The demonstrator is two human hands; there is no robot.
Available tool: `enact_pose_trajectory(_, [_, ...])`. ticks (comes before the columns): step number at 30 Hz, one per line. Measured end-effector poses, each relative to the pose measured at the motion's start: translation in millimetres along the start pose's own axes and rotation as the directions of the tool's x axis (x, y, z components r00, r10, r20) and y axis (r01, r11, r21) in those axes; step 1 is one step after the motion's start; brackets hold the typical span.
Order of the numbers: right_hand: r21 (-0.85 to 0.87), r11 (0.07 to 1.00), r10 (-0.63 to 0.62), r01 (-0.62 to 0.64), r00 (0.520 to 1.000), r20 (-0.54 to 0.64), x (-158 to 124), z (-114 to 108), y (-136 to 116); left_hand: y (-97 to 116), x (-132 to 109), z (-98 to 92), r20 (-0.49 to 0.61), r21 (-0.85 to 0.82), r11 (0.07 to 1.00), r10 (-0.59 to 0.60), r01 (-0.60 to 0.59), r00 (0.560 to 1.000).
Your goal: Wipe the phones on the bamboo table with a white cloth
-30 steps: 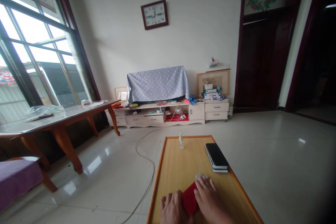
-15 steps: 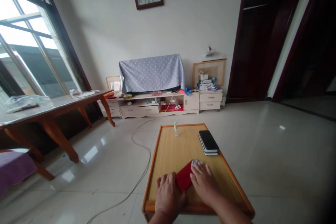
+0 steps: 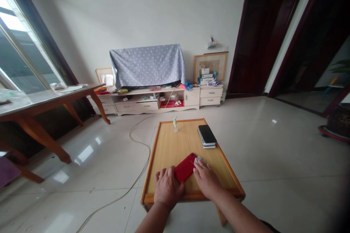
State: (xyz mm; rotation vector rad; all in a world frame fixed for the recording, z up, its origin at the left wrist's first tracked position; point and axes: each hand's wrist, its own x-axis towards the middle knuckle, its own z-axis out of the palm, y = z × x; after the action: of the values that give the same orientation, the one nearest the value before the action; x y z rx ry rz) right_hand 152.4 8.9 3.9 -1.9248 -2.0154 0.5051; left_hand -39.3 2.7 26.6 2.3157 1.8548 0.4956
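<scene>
On the low wooden table (image 3: 164, 145) lies a red phone (image 3: 184, 168), back side up, with its camera corner at the far end. My left hand (image 3: 167, 186) grips the phone's near left end, fingers on one edge and thumb on the other. My right hand (image 3: 207, 180) is at the phone's far right edge, its fingers pressed on a crumpled whitish cloth or tissue (image 3: 199, 159). Much of that cloth is hidden under the fingers. Farther back stand a small pump bottle (image 3: 175, 125) with a pale green top and a stack of dark and white phones (image 3: 207, 134).
A cable (image 3: 146, 164) runs over the tiled floor left of the table. A larger wooden table (image 3: 49, 98) stands at the left, by the window. Against the wall is a white cabinet (image 3: 136, 107) bearing a cloth-covered object (image 3: 149, 65). A potted plant (image 3: 337, 116) stands at the right.
My view has tilted down and turned right. The right hand with the cloth has slid off the phone's far end to its right edge, uncovering the camera corner. My left hand keeps its grip.
</scene>
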Motion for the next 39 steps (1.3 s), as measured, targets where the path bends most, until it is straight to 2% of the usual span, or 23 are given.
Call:
enact_pose_trajectory(4, [0.038, 0.99, -0.14, 0.139, 0.99, 0.026, -26, 18, -25, -5, 1, 4.0, 0.018, -0.006, 1.0, -0.008, 0.009, 1.0])
enact_pose_trajectory(7, [0.082, 0.967, -0.243, 0.241, 0.97, 0.02, -35, 20, -35, -6, 1, 5.3, 0.036, -0.019, 1.0, -0.006, 0.007, 0.999])
enact_pose_trajectory(13, [0.015, 0.989, -0.149, 0.149, 0.989, 0.011, -14, 2, -26, -3, -1, 5.6, -0.028, -0.012, 1.0, -0.024, 0.024, 0.999])
enact_pose_trajectory(19, [0.04, 0.95, -0.312, 0.311, 0.95, 0.01, -26, 12, -50, -13, 1, 8.0, 0.081, -0.001, 1.0, 0.006, -0.006, 0.997])
enact_pose_trajectory(23, [0.063, 0.941, -0.335, 0.334, 0.942, 0.011, -21, 19, -67, -16, 1, 8.4, 0.066, -0.012, 1.0, 0.025, -0.024, 0.998])
enact_pose_trajectory(26, [0.07, 0.939, -0.339, 0.337, 0.941, 0.013, -6, 21, -68, -13, 0, 7.0, 0.058, -0.027, 1.0, -0.004, 0.006, 0.998])
enact_pose_trajectory(29, [0.036, 0.958, -0.286, 0.286, 0.958, 0.021, 14, 19, -57, -6, -1, 4.8, 0.014, -0.041, 0.998, -0.038, 0.038, 0.999])
enact_pose_trajectory(33, [-0.047, 0.988, -0.147, 0.146, 0.989, -0.029, 29, 18, -45, -2, -2, 1.5, -0.04, -0.056, 0.996, -0.068, 0.066, 0.997])
enact_pose_trajectory(35, [-0.043, 0.984, -0.176, 0.175, 0.984, -0.023, 26, 24, -48, -3, -2, 0.2, -0.019, -0.066, 0.996, -0.058, 0.056, 0.998])
enact_pose_trajectory(39, [0.048, 0.943, -0.332, 0.329, 0.941, 0.07, 15, 35, -56, -5, -1, -1.2, 0.043, -0.083, 0.995, -0.054, 0.057, 0.998])
